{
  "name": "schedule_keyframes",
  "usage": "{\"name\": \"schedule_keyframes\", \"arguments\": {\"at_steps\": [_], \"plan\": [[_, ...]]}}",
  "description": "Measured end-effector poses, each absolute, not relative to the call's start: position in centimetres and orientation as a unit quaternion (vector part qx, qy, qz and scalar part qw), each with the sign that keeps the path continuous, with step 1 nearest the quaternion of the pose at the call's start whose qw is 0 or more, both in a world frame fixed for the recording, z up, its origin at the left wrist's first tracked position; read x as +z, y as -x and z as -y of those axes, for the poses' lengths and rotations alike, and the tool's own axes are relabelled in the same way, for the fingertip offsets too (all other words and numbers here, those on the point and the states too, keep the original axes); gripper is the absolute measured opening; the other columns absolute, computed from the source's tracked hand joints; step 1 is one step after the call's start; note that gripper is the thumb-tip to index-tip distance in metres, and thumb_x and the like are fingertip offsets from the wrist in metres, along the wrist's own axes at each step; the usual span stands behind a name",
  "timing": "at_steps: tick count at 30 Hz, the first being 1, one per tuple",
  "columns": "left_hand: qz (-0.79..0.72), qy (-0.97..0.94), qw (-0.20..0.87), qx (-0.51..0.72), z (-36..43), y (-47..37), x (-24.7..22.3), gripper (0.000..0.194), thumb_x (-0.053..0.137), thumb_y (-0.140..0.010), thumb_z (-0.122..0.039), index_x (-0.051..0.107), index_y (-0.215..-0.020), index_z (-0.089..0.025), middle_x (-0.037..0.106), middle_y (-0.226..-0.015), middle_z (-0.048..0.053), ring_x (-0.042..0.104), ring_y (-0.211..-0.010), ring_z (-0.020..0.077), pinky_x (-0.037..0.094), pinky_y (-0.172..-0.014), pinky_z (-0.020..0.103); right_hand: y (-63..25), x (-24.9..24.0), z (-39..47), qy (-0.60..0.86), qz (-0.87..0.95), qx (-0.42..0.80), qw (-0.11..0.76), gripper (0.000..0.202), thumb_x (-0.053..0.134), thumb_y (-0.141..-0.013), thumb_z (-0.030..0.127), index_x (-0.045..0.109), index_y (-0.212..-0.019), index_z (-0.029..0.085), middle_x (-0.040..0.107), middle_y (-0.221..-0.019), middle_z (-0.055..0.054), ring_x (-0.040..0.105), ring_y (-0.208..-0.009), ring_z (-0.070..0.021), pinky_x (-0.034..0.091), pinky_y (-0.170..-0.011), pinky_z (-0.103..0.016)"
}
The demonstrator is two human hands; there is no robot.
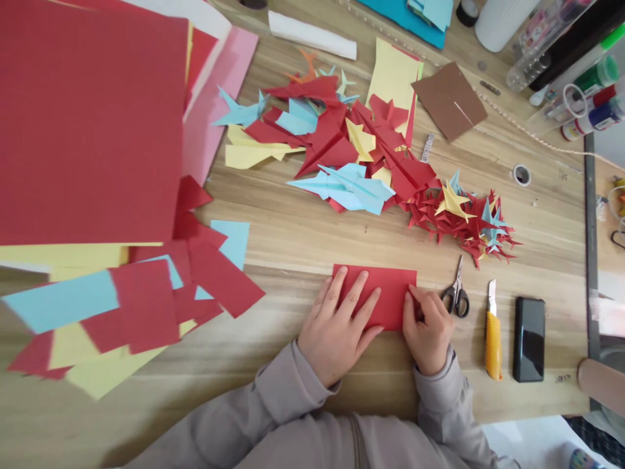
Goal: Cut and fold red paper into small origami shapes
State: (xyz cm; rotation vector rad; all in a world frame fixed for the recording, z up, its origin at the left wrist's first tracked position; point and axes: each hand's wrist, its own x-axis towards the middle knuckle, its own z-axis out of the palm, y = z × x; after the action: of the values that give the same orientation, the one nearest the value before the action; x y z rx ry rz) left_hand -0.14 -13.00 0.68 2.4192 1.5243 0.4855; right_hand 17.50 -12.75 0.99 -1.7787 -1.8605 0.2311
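A red sheet of paper lies on the wooden table in front of me. My left hand rests flat across its left part with the fingers spread. At the sheet's right edge, my right hand pinches the paper between thumb and bent fingers. Just beyond that hand are small black-handled scissors, their blades pointing away from me. A yellow utility knife lies further right, its blade showing.
Folded paper planes and small paper stars are heaped at the back. Cut paper pieces and large red sheets cover the left. A black phone lies at the right. Pens and bottles stand at the far right.
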Motion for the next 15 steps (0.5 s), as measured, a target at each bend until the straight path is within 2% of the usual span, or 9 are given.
{"name": "schedule_keyframes", "arguments": {"at_steps": [15], "plan": [[-0.523, -0.828, 0.12, 0.164, 12.92, 0.12, 0.84, 0.048, 0.056, -0.084, -0.044, 0.058, -0.126, -0.021, 0.049, -0.139, 0.013, 0.032, -0.134, 0.0402, 0.034, -0.104, 0.053, -17.42, 1.05, 12.69, 0.665, 0.691, 0.078, 0.273, 0.017, 0.052, -0.087, 0.016, 0.067, -0.096, 0.016, 0.067, -0.073, -0.005, 0.062, -0.064, -0.0132, 0.051, -0.061, -0.023]]}}
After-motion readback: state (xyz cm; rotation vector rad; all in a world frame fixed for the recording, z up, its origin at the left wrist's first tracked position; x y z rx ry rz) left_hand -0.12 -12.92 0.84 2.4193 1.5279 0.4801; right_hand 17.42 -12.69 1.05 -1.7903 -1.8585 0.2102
